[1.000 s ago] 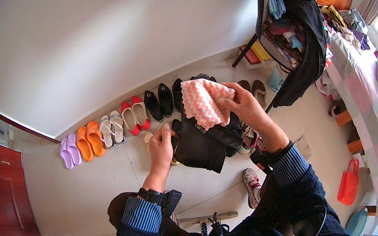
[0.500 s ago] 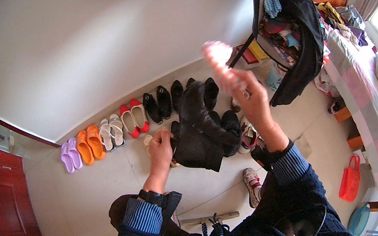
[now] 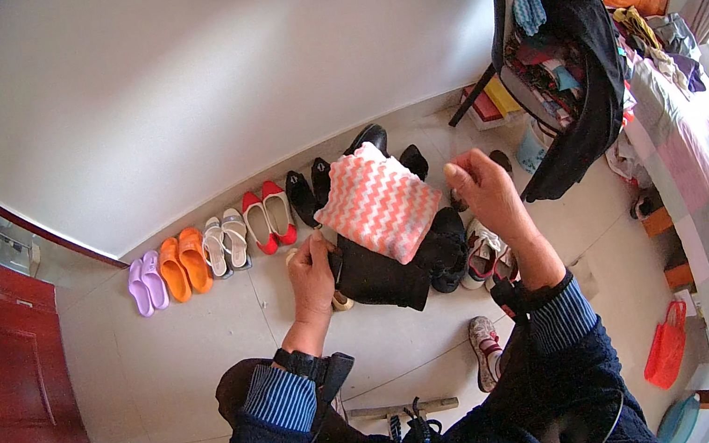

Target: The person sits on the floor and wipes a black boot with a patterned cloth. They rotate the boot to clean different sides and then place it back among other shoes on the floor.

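A black boot (image 3: 383, 278) is pinched at its top edge by the left hand (image 3: 312, 276). The right hand (image 3: 487, 193), fingers loosely curled, holds nothing now; the pink zigzag cloth (image 3: 380, 203) it lifted a moment ago is laid back over the boot, between both hands. Beyond, a shoe row (image 3: 225, 239) lines the wall (image 3: 189, 89).

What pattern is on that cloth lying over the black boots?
Pink-and-white zigzag stripes on the cloth, clearest in the head view.
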Tool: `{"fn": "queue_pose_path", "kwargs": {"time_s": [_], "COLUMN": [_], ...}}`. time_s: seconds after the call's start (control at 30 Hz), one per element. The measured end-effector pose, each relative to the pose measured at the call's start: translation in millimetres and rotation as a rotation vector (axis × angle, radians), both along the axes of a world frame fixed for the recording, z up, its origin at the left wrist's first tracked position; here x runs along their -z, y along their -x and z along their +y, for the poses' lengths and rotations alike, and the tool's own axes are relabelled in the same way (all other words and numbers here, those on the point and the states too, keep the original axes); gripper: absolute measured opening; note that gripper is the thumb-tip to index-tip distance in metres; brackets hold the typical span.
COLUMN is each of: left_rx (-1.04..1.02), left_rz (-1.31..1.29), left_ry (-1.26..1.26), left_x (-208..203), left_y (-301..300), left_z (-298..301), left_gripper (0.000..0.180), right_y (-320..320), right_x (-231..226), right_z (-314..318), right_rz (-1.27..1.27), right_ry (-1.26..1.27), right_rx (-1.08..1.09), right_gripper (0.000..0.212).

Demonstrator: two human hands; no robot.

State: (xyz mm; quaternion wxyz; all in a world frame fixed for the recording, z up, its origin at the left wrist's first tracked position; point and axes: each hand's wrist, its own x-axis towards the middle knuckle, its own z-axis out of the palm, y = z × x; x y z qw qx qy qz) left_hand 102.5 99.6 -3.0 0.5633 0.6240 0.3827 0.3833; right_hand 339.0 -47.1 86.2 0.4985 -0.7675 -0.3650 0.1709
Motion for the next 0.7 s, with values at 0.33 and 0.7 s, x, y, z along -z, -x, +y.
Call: {"fn": "queue_pose_path", "kwargs": {"time_s": [0.33, 0.7], "left_rx": [-0.006, -0.019], "left_rz": [0.025, 0.183], "left_ry": [-0.109, -0.041], "left_x": [17, 44], "left_y": [-2, -7], "left_z": [1, -2], "left_gripper": [0.044, 0.044], "right_y": [-2, 33], "right_x": [13, -17], "right_z": [0, 13], "right_rz": [-0.014, -0.502], "right_ry": [0.27, -0.179], "right_rx": [-0.19, -0.03], "right_gripper": [0.038, 0.016]}}
